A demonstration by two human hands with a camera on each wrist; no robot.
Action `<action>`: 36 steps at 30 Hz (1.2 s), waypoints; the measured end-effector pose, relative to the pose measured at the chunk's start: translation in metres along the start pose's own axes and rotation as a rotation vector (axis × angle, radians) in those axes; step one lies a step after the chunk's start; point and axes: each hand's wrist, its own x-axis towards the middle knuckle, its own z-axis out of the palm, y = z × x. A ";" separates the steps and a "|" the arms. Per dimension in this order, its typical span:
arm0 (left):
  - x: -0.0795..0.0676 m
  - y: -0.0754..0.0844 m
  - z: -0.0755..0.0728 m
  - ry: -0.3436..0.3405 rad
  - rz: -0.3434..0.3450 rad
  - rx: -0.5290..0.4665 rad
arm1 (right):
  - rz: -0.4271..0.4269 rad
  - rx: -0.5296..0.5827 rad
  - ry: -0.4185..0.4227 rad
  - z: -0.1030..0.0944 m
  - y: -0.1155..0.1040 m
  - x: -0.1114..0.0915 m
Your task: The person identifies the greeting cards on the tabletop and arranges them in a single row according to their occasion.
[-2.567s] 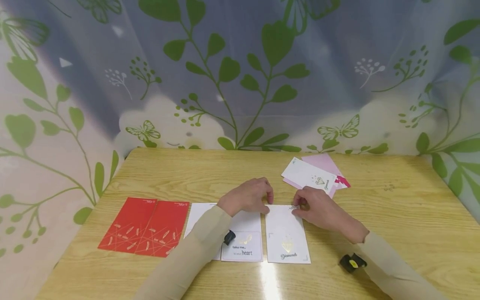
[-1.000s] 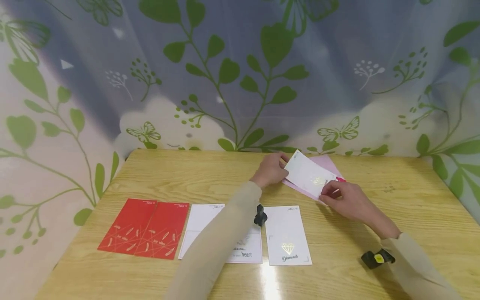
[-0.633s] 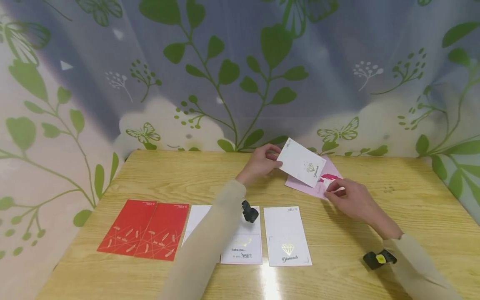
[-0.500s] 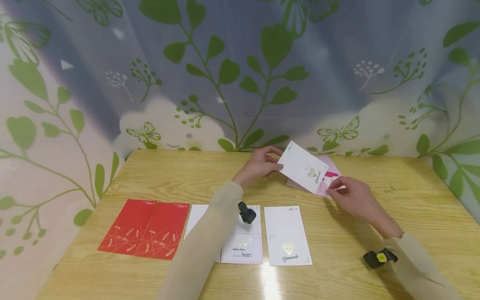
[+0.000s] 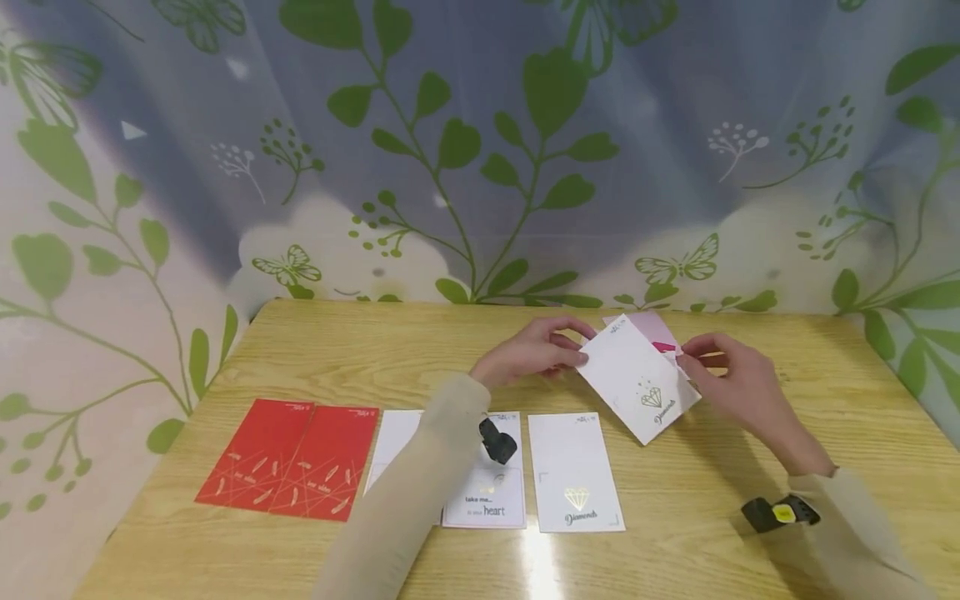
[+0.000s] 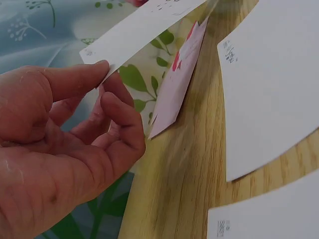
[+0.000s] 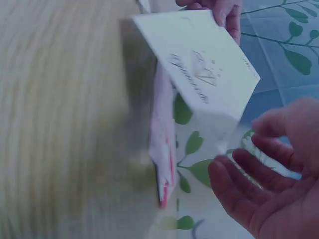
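Observation:
My left hand (image 5: 536,354) pinches a white card (image 5: 636,371) printed with a diamond and "Diamonds" by its left edge, thumb on top. The card is raised and tilted over a pink pile (image 5: 641,325). My right hand (image 5: 738,392) has its fingertips at the card's right edge in the head view. The right wrist view shows those fingers (image 7: 264,174) loosely spread beside the card's corner, not gripping it. A matching Diamonds card (image 5: 573,458) lies flat on the table below.
On the wooden table (image 5: 360,350), two red cards (image 5: 255,458) lie side by side at left. Right of them are a "take me to your heart" card (image 5: 483,500) and another white card (image 5: 393,433), partly behind my left sleeve. A patterned curtain (image 5: 480,183) hangs behind.
My left hand has lifted the Diamonds card off the pink pile, first upward, then down toward me. My right hand has shifted right, away from the pile's near edge to the card's right edge.

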 end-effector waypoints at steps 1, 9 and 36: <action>0.000 0.001 0.002 -0.010 0.001 0.001 | -0.007 0.008 -0.002 -0.001 -0.001 0.000; -0.004 0.010 0.021 -0.106 0.011 0.047 | -0.036 0.091 -0.053 -0.011 -0.015 -0.004; -0.015 0.015 0.043 -0.142 0.045 0.707 | 0.071 0.224 -0.257 -0.002 0.004 -0.023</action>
